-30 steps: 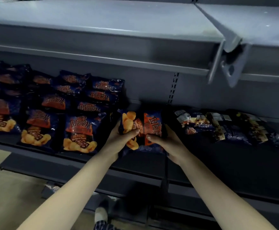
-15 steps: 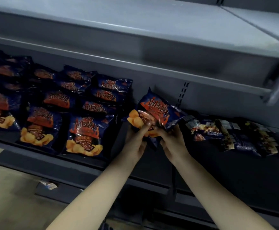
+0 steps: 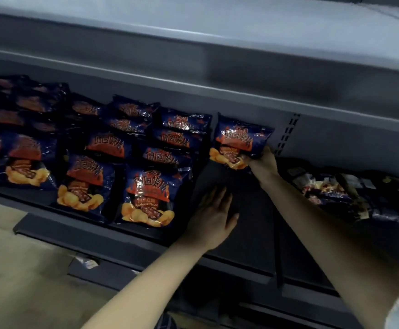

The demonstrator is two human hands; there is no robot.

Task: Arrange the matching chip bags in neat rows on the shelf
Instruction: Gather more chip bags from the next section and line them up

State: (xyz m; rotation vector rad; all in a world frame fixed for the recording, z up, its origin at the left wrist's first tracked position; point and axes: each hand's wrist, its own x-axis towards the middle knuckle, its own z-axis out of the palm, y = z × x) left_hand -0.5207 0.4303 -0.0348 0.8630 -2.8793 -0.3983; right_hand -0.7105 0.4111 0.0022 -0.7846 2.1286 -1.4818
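Note:
Several matching dark blue chip bags with orange print lie in overlapping rows on the dark shelf, filling its left part. My right hand grips the lower right corner of one more such bag, held at the back of the shelf just right of the rows. My left hand lies flat with straight fingers on the bare shelf in front of that bag, holding nothing.
A loose pile of different dark snack packs lies on the shelf to the right. A grey upper shelf overhangs everything. A slotted upright stands behind the held bag. Beige floor shows lower left.
My left hand let go of the bag and dropped flat onto the shelf. My right hand alone carried the bag back and set it upright next to the rows. The view shifted left.

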